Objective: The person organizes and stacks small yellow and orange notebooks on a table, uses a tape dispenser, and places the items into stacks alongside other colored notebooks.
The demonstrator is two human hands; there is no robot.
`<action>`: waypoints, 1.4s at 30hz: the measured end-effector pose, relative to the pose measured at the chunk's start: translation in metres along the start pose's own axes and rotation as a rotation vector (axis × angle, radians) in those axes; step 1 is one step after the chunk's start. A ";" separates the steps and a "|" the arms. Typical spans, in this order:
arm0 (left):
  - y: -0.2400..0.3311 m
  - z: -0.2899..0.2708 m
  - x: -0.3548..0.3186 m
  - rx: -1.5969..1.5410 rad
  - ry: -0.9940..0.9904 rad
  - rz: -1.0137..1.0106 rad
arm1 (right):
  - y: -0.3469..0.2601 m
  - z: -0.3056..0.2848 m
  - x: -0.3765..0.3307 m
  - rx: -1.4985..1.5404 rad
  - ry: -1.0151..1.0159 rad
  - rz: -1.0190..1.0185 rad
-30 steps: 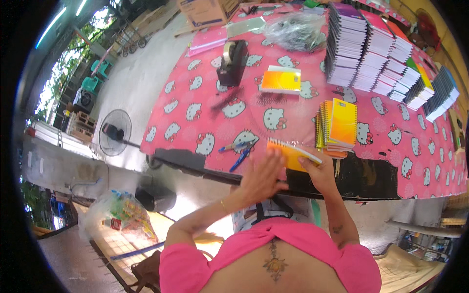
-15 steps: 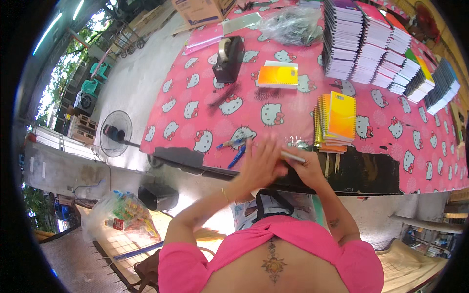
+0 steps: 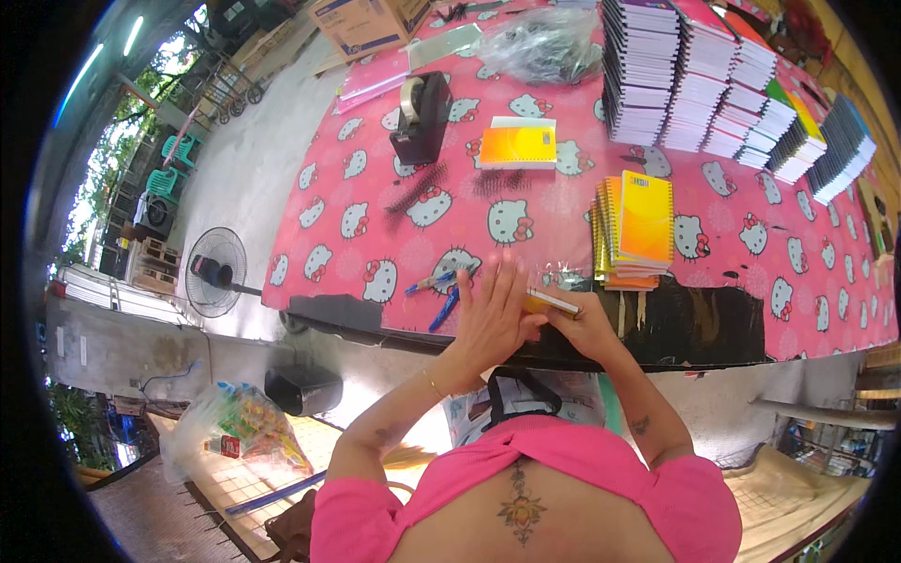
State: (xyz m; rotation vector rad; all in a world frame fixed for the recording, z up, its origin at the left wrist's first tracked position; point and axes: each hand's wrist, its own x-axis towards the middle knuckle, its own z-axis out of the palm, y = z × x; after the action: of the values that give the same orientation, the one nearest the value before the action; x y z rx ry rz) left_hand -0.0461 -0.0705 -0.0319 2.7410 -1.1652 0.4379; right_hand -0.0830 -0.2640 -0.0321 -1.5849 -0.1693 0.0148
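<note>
Holding a small notebook [image 3: 552,301] in my right grip [image 3: 584,328], thumb and fingers clasping its right end, I have it just over the near edge of the desk [image 3: 544,230]. My left grip [image 3: 493,311] is flat with fingers stretched, covering its left part. What shows is a white page edge and a strip of yellow-orange cover. Near it lie pens [image 3: 445,310] on the left and a pile of yellow-orange spiral notebooks [image 3: 640,225] on the right. Farther off, a black dispenser [image 3: 424,131] holds a tape roll [image 3: 410,98]. Beyond, a clear plastic bag [image 3: 544,47] has dark contents I cannot make out; a cardboard box [image 3: 368,26] hides its inside. Off the desk, lower left, a second clear bag [image 3: 192,433] bulges with colourful packets [image 3: 255,427].
</note>
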 end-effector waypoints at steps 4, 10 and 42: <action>0.024 0.000 -0.034 -0.103 -0.041 0.027 | -0.007 0.003 -0.003 -0.008 0.000 -0.042; 0.000 -0.012 0.027 0.100 -0.017 0.054 | -0.007 -0.003 0.000 -0.013 -0.061 0.008; 0.009 -0.040 0.036 -0.431 0.208 0.102 | -0.039 -0.043 -0.018 -0.118 0.038 0.018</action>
State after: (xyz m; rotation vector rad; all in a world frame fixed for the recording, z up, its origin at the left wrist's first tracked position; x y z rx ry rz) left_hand -0.0378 -0.0918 0.0175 2.2229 -1.1867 0.4144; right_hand -0.1002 -0.3085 0.0063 -1.7027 -0.1287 -0.0113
